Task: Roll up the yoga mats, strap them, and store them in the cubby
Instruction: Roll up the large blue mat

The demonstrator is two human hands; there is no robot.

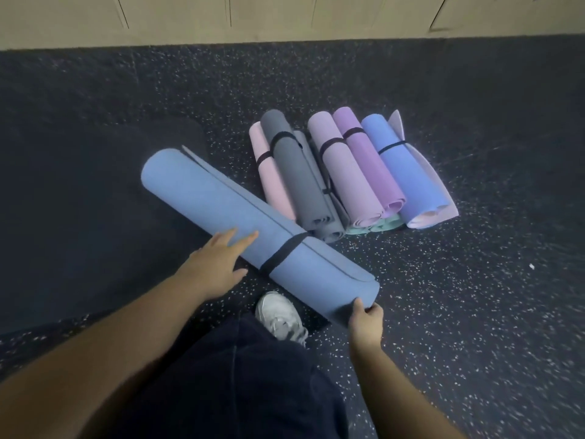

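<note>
The floor [474, 296] is dark rubber flecked with white specks, and a plain darker mat [95, 191] lies flat on it at the left. Along the far edge runs a pale wooden wall [285, 17] marked by thin dark seams. One large blue rolled mat [240, 217] lies diagonally in the near middle, its far end pointing left and its near end pointing right, with one black strap [283, 253] around it closer to the near end. The left hand [218, 264] rests on the side of this roll with fingers straight and spread. The right hand [365, 320] grips the roll's near end, thumb and fingers curled around the edge. Beyond it, to the right, sits a pile of rolled mats lying side by side: one pink mat [275, 185], one grey mat [297, 179], one lilac mat [345, 172], one purple mat [370, 160] and one blue-violet mat [411, 172], five on top, each with a black band. A mint-green mat [380, 224] peeks out from under the lilac and purple ones; how many lie beneath, I cannot tell. One white shoe [280, 316] and a dark trouser leg [240, 375] show at the near edge.
</note>
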